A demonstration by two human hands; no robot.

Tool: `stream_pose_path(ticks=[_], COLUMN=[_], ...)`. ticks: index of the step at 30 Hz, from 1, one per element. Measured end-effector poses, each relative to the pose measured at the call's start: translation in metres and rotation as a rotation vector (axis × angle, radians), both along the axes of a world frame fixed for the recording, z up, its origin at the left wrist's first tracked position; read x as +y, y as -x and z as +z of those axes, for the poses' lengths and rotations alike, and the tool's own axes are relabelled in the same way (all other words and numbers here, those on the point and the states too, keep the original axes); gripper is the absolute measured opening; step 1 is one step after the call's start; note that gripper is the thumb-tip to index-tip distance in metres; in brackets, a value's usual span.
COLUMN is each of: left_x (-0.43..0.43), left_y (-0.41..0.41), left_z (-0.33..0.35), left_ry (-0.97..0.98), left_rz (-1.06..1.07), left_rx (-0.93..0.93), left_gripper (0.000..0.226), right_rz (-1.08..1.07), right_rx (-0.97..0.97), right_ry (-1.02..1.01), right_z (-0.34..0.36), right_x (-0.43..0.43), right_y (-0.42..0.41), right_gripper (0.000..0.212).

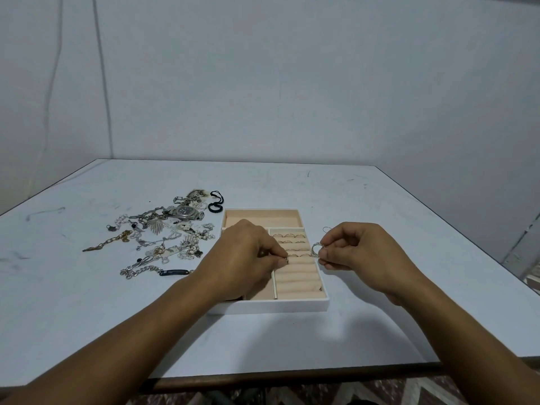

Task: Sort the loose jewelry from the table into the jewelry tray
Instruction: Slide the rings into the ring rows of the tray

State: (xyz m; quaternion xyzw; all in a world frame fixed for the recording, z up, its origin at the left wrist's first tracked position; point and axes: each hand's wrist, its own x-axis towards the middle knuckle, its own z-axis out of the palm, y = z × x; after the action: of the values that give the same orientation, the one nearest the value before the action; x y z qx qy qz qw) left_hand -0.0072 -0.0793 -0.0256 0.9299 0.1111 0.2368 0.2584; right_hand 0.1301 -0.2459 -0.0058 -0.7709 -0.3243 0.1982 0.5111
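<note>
while left hand (248,252) pinches over jewelry tray (292,306), right hand (353,252) pinches ring (316,249)

White peach-lined tray (277,306), few rings (289,235) tucked in its rolls, tiny ring (286,261) pinched over them. Tangled jewelry heap (163,235) left of tray, silver ring (316,249) held just right.

No legible text anywhere

wall (292,83): pale | two cords (105,92): hang down wall, left | floor (380,390): zigzag-patterned
</note>
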Motion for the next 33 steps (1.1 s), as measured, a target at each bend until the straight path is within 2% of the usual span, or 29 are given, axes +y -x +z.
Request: stream_pose_path(ticks=[11, 19, 27, 33], left_x=[0.002, 0.003, 0.003, 0.008], left_y=[-0.003, -0.002, 0.005, 0.012], left_z=[0.001, 0.0, -0.002, -0.002], left_ry=[-0.086, -0.08, -0.082, -0.069], left_rz=[-0.004, -0.011, -0.015, 0.016], left_rx=[0.033, 0.04, 0.008, -0.012], left_gripper=[0.01, 0.012, 0.024, 0.019], right_rz=[-0.004, 0.003, 0.03, 0.09], right_rx=[-0.041, -0.113, -0.444, -0.622], right_ry=[0.001, 0.019, 0.117, 0.175], right_z=[-0.003, -0.002, -0.009, -0.011], right_x=[0.0, 0.0, 0.006, 0.011], right_y=[0.002, 0.003, 0.006, 0.011], right_gripper=[0.007, 0.007, 0.011, 0.005])
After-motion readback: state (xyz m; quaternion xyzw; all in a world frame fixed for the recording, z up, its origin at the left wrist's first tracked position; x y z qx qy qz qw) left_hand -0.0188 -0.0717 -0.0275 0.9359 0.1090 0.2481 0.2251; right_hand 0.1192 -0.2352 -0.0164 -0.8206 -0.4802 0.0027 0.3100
